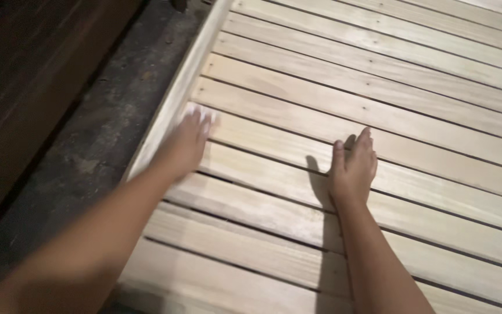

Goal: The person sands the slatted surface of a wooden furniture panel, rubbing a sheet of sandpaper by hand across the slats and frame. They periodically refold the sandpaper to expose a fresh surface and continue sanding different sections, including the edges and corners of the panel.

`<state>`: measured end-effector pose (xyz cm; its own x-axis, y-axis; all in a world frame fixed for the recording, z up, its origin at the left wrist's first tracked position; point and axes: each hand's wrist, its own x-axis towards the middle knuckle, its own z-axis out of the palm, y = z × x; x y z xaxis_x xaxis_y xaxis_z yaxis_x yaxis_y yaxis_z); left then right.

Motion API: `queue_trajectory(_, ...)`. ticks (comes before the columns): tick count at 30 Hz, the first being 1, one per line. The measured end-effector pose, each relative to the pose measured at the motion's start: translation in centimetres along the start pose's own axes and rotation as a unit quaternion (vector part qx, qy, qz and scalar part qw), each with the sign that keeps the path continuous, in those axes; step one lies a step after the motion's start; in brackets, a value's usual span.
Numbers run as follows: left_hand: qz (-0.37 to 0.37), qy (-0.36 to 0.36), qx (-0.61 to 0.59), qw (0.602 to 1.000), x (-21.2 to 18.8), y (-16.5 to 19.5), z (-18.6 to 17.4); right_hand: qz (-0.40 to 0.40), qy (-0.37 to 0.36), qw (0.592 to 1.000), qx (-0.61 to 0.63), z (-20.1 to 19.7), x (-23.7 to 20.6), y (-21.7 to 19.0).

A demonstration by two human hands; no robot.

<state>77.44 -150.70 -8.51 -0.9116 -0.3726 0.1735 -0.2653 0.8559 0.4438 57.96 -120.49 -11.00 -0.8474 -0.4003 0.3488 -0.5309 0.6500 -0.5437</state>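
Observation:
A frame of pale wooden slats (pixel 390 99) fills most of the view, the boards running from lower left to upper right with narrow gaps between them. My left hand (pixel 186 144) lies flat near the frame's left side rail (pixel 172 102), fingers stretched forward and blurred. My right hand (pixel 354 166) rests palm down on a slat near the middle, fingers together and thumb out, casting a shadow to its left. Neither hand holds anything.
A dark, rough concrete floor (pixel 106 134) runs along the left of the slatted frame. Beyond it at the far left stands a dark brown wooden surface (pixel 24 75).

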Motion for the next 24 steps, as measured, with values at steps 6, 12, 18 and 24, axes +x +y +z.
queue_trajectory(6, -0.103, -0.014, -0.019, 0.994, -18.2, 2.9, -1.5, 0.037, -0.01, 0.999, -0.013, 0.9, 0.3, -0.5)
queue_trajectory(12, -0.109, -0.087, 0.07, 0.988, -19.2, 3.5, -1.6, -0.05, -0.075, 0.995, 0.05, 5.5, -3.3, -8.6)
queue_trajectory(18, -0.106, -0.053, 0.092, 0.989, -12.2, 2.9, -0.7, -0.108, -0.104, 0.987, 0.061, 5.2, -5.3, -13.8)
queue_trajectory(24, -0.088, 0.054, 0.046, 0.994, -2.8, 2.1, 0.7, -0.12, -0.103, 0.986, 0.059, 4.3, -5.0, -14.6)
